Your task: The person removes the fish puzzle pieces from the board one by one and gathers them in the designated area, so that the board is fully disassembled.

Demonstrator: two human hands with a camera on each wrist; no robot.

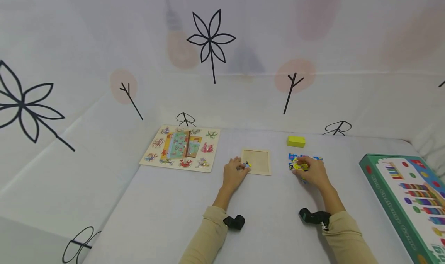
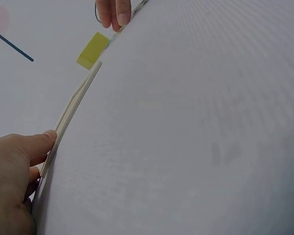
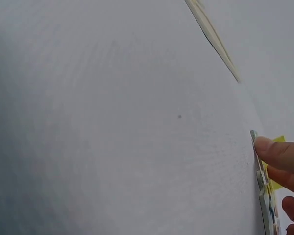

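My left hand (image 1: 235,174) is at the left side of a shallow square wooden tray (image 1: 269,162). Its thumb and fingers pinch a small blue-and-yellow puzzle piece (image 1: 247,164) at the tray's lower left. In the left wrist view the thumb (image 2: 48,138) lies against the tray's edge. Farther right, my right hand (image 1: 314,172) bends over a group of colourful jigsaw pieces (image 1: 292,156), mostly blue with yellow. Its thumb and forefinger pinch a yellow-patterned puzzle piece (image 1: 296,164) there, and the hand hides part of the group.
A yellow block (image 1: 296,141) stands behind the jigsaw pieces. To the back left lies a wooden board (image 1: 175,166) with sea-animal pictures, with a patterned picture (image 1: 178,144) on it. A large green-edged game box (image 1: 386,194) lies at the right. White patterned cloth rises behind the table.
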